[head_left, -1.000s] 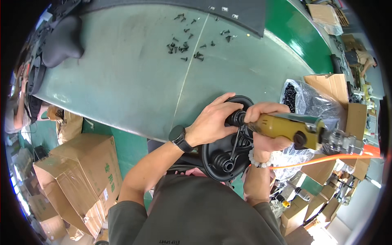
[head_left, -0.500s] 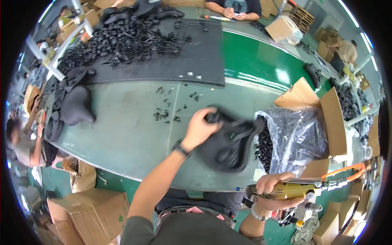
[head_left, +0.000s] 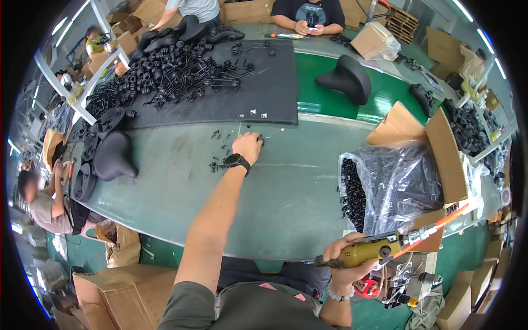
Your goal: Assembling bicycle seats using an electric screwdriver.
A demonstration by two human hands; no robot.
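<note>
1. Nearest you, your right hand (head_left: 356, 270) was wrapped around a power tool (head_left: 360, 254): a rounded olive-yellow body with a dark nose toward the left and a silver fitting at the back.
2. An orange hose (head_left: 452, 215) slanted up to the right beside that fitting.
3. The tool sat within your right hand's grip, by the near edge of the green surface (head_left: 291, 203), well apart from your left hand (head_left: 247, 146); your two hands were not together.
4. Beyond the tool, to the right, a cardboard box (head_left: 448, 159) held a clear plastic bag (head_left: 407, 184) of small black pieces.
5. Farther out, your left hand reached down to the surface; you could not tell whether its fingers were pinching anything.
6. The screws (head_left: 213, 166) were small and black, strewn loosely left of that hand and its wrist.
7. Past them lay a black mat (head_left: 278, 82) and, to the right, a smooth black saddle (head_left: 355, 80).
</note>
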